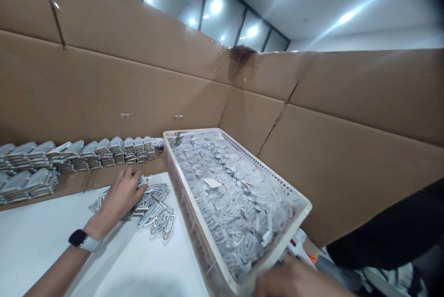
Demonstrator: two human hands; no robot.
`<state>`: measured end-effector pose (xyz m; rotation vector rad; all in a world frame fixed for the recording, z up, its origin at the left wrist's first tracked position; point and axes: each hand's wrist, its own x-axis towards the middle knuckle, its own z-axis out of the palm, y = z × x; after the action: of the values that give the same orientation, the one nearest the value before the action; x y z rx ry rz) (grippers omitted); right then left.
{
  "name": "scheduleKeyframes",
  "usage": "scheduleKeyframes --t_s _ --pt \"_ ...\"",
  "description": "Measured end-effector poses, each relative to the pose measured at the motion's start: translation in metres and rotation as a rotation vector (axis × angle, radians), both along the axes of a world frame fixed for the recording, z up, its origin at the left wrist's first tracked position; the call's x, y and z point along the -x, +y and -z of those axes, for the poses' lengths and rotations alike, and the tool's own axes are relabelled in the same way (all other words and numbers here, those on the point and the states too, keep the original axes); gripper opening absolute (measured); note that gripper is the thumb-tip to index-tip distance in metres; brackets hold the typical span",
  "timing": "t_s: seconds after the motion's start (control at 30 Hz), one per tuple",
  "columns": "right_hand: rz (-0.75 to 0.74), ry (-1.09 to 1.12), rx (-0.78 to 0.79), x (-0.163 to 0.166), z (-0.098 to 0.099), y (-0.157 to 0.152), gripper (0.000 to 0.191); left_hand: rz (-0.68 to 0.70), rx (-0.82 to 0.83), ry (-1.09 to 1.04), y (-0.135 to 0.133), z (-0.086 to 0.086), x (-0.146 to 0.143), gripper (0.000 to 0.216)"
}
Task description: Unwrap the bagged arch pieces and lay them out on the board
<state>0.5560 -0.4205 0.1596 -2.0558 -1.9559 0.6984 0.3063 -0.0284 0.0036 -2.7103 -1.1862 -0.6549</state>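
My left hand (120, 197), with a black watch on its wrist, rests palm down on a loose pile of grey-and-white badges (156, 211) on the white table (45, 237), fingers curled over the top ones. My right hand (294, 281) is blurred at the bottom edge, against the near corner of a white perforated plastic tray (277, 179) that is filled with several bagged badges (229, 195). Its fingers cannot be made out.
Neat stacks of badges (69, 156) line the back of the table on the left. Tall cardboard walls (347, 149) enclose the table behind and to the right. A dark-clothed shape (391, 237) sits low on the right.
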Motion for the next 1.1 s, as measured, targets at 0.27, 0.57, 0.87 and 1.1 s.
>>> scheduleKeyframes --t_s 0.27,0.57,0.87,1.1 --pt "0.123 -0.716 -0.352 -0.059 -0.016 0.219 0.027 -0.008 -0.071 0.014 -0.016 -0.006 -0.006 0.037" --pt "0.222 -0.859 -0.183 -0.122 0.062 0.369 0.043 0.043 0.057 -0.216 -0.025 -0.017 -0.010 0.036" --pt "0.222 -0.792 -0.262 -0.129 0.063 0.398 0.036 0.307 0.448 -0.507 -0.052 -0.061 -0.009 0.029" --pt "0.063 -0.363 -0.476 -0.090 0.009 0.344 0.020 0.494 0.957 -0.452 -0.077 -0.083 -0.006 0.029"
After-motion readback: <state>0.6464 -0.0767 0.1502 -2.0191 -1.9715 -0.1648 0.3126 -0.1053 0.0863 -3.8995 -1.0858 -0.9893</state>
